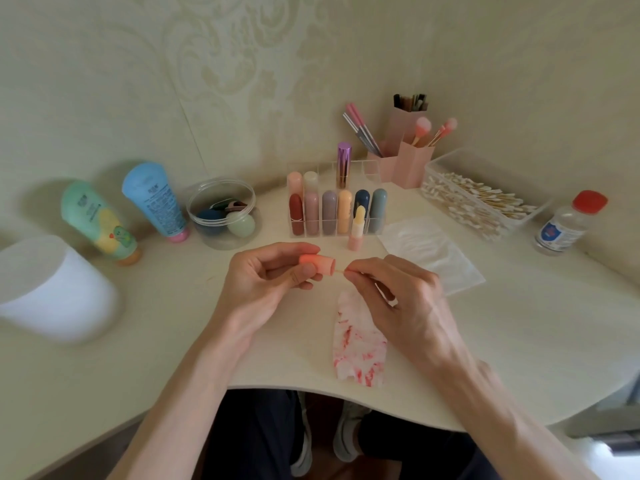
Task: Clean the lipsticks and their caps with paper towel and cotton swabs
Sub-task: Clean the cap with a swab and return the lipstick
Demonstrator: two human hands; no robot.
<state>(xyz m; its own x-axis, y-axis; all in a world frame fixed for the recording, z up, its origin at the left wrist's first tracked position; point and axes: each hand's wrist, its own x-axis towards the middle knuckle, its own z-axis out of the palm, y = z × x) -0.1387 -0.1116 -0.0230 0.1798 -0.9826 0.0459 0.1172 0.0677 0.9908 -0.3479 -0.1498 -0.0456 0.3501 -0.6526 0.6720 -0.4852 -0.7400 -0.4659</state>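
My left hand (266, 282) grips a coral pink lipstick cap (318, 262), its open end turned to the right. My right hand (394, 299) pinches a cotton swab (340, 271) whose tip goes into the cap's mouth. An uncapped lipstick (357, 227) with a pale yellow stick stands upright just behind the hands. A paper towel (358, 344) stained red lies on the desk under my right hand. A clear rack (337, 211) behind holds several capped lipsticks.
A clear box of cotton swabs (481, 199) and a red-capped bottle (568, 223) stand at the right. Clean paper towels (433, 254) lie beside my right hand. A white cup (52, 289), two tubes (128, 213), a sponge jar (223, 213) and pink brush holders (405, 154) ring the desk.
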